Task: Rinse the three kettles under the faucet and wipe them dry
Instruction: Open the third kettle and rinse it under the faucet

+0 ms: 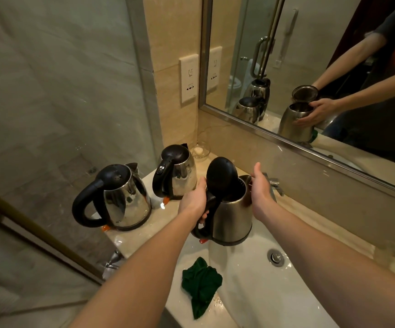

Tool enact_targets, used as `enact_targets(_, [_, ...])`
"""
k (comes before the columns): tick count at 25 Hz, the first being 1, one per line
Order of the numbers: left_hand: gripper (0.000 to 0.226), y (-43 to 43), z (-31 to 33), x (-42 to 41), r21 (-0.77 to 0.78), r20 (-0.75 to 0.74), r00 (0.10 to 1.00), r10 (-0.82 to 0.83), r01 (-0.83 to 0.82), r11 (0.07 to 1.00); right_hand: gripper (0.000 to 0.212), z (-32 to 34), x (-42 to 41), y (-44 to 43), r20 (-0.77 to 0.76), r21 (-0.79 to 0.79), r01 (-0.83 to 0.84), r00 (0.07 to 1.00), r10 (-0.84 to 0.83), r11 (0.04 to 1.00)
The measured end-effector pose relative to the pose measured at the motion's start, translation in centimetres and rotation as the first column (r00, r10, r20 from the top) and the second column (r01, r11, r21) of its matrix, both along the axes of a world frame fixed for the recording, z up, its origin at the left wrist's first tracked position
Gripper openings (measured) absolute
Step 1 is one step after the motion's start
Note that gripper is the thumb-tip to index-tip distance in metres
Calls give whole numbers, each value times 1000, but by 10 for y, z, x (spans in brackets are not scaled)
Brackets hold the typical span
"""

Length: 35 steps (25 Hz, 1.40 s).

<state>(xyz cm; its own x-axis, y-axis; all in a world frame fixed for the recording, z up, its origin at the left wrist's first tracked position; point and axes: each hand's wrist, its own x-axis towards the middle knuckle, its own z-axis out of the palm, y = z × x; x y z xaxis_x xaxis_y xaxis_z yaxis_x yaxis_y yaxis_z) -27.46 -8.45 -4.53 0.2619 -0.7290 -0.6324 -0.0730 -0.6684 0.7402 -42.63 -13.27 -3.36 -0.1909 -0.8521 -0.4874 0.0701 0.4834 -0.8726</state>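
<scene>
My left hand [194, 201] grips the black handle of a steel kettle [233, 218] held over the white sink [262, 292], its black lid [220, 174] flipped open. My right hand [261, 188] rests against the kettle's right side near the spout, fingers wrapped round its far side. The faucet [274, 184] sits just behind my right hand. Two more steel kettles stand closed on the counter: one at the left [123, 200], one behind it [177, 174]. A dark green cloth [201, 284] lies crumpled on the sink's front rim.
A small glass dish [200, 150] sits in the counter corner. A wall socket plate [189, 79] hangs above it. The large mirror [322, 67] runs along the back wall. A glass shower panel [49, 114] stands at the left. The sink drain [275, 256] shows.
</scene>
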Motion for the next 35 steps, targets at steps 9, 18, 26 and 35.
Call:
enact_targets(9, [68, 18, -16, -1, 90, -170, 984, 52, -37, 995, 69, -18, -12, 19, -91, -50, 57, 994, -61, 997])
enact_targets(18, [69, 33, -52, -23, 130, -155, 987, -48, 68, 989, 68, -52, -42, 50, -161, -56, 241, 956, -247, 969])
enact_targets(26, [75, 33, -77, -59, 148, -83, 996, -20, 32, 988, 62, -83, -79, 60, -200, 10, 288, 939, -281, 957])
enact_targets(35, [97, 17, -109, -88, 130, 123, 982, 146, -161, 978, 56, -108, -106, 44, -236, 49, 208, 953, -191, 977])
